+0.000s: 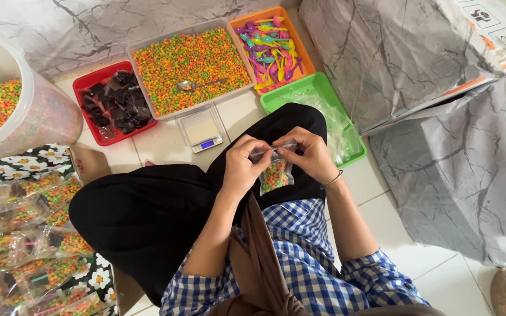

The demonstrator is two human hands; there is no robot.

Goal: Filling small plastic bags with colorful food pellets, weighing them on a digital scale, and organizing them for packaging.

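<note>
Over my lap I hold a small clear plastic bag [274, 174] partly filled with tiny orange, green and red candy balls. My left hand [242, 164] pinches the bag's top edge on the left side. My right hand [309, 154] pinches the same top edge on the right, a thin bracelet on its wrist. Both hands press along the bag's strip at the top. I sit on the tiled floor in black trousers and a blue checked shirt.
Ahead lie a grey tray of candy balls [191, 61] with a metal spoon [197, 85], a red tray of dark packets [112, 100], an orange tray of coloured plastic spoons [270, 44], a green tray of clear bags [323, 111], a small scale [200, 130]. A candy bucket [13, 99] and filled bags [30, 246] sit left.
</note>
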